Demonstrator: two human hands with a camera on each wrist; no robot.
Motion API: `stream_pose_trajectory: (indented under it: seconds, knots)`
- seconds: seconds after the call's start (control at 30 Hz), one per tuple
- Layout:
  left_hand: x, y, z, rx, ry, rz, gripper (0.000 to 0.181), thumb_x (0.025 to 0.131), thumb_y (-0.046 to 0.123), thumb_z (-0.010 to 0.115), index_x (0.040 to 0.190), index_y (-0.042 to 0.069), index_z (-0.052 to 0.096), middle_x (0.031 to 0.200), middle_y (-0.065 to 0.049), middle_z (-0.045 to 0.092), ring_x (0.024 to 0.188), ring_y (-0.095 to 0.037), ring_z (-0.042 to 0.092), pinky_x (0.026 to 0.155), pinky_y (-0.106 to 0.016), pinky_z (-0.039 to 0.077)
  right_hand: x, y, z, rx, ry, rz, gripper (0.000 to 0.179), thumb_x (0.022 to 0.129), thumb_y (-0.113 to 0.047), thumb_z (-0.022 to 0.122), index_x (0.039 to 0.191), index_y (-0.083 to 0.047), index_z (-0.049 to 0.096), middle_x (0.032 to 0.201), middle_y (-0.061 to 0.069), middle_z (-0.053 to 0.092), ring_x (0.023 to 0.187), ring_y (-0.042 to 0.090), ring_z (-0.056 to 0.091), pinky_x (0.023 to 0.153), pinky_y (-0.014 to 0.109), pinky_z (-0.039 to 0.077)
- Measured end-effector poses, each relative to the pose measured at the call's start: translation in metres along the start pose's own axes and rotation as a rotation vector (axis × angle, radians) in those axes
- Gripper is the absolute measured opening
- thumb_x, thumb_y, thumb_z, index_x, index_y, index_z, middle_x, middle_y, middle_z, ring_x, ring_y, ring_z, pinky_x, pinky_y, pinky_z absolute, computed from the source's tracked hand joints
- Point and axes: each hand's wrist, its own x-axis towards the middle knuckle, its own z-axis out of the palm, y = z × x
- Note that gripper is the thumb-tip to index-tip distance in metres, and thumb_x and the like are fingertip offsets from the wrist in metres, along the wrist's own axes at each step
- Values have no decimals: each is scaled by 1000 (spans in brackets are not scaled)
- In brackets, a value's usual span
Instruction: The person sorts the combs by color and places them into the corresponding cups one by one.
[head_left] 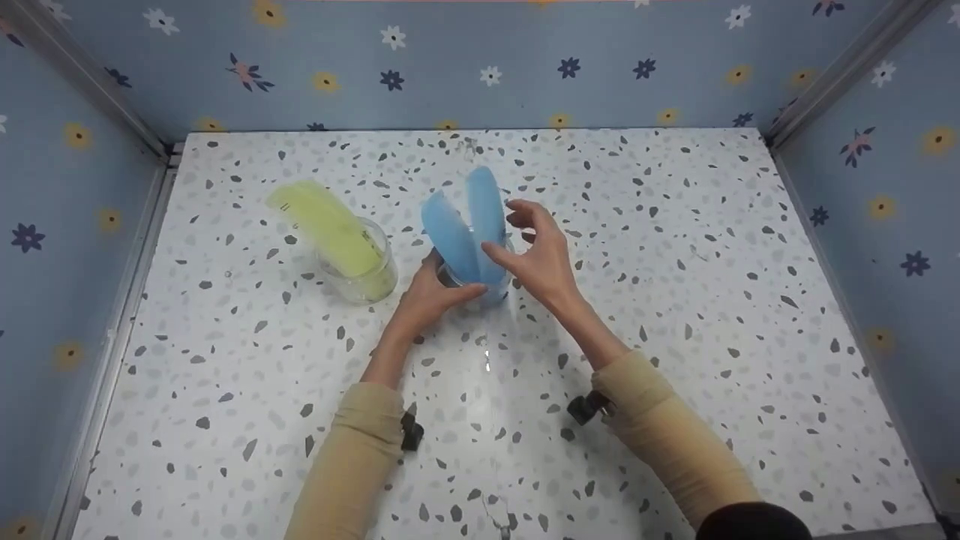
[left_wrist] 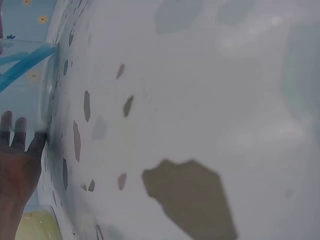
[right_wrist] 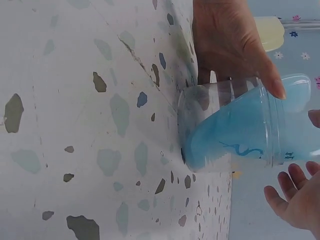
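A clear plastic cup [right_wrist: 200,102] stands on the table in front of me, with two curved blue translucent sheets [head_left: 486,202] in it. The sheets stick up past the rim and spread apart in a V. From its left side my left hand [head_left: 431,296] grips the cup, thumb near the rim and fingers round the wall. On the right, my right hand [head_left: 546,259] is at the taller sheet. Its thumb overlaps that sheet in the head view, while the other fingers are loosely bent and spread beside it. Small dark print marks the blue sheet in the right wrist view.
To the left stands another clear cup [head_left: 379,289], holding a curved yellow-green sheet [head_left: 324,225] that leans out to the upper left. The speckled white tabletop [head_left: 712,315] is bounded by blue flowered panels [head_left: 517,90] at the back and both sides.
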Motion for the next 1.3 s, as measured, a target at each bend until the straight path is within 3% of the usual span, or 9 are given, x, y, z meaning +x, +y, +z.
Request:
stream_pose_trajectory:
  seconds: [0.33,0.53,0.77,1.0,1.3]
  knots:
    - [-1,0,-1,12,-12,-7,116,77,50,88,165,20,19,169,-8,32,158,-29,30,132,-46,22,-5,9,-7,24,2,18,65,87,-31,81,143,-11,54,136,13,62,126,24,60,111,50,52]
    - [-1,-1,-8,-6,-16,-6,117,77,48,88,166,20,17,169,-7,31,158,-28,28,133,-47,19,-4,10,-13,2,-13,-22,63,90,-30,78,144,-11,53,139,11,60,128,23,59,110,45,53]
    - [1,0,-15,12,-20,9,113,79,46,87,165,19,19,168,-7,33,157,-28,31,132,-46,22,-1,13,-22,-32,-13,-61,61,91,-29,77,144,-11,53,138,14,60,128,25,59,110,48,53]
    - [0,3,-17,32,-43,-23,118,79,50,86,166,18,14,170,-7,28,160,-26,25,133,-45,20,-2,19,-31,-110,-39,-108,59,92,-30,75,144,-12,53,141,9,59,133,23,57,112,40,52]
    - [-2,7,-19,68,-38,-46,119,78,53,86,166,18,15,171,-5,27,160,-24,23,134,-43,18,-4,26,-41,-166,-84,-155,58,93,-32,74,145,-14,54,142,6,58,133,22,56,111,41,51]
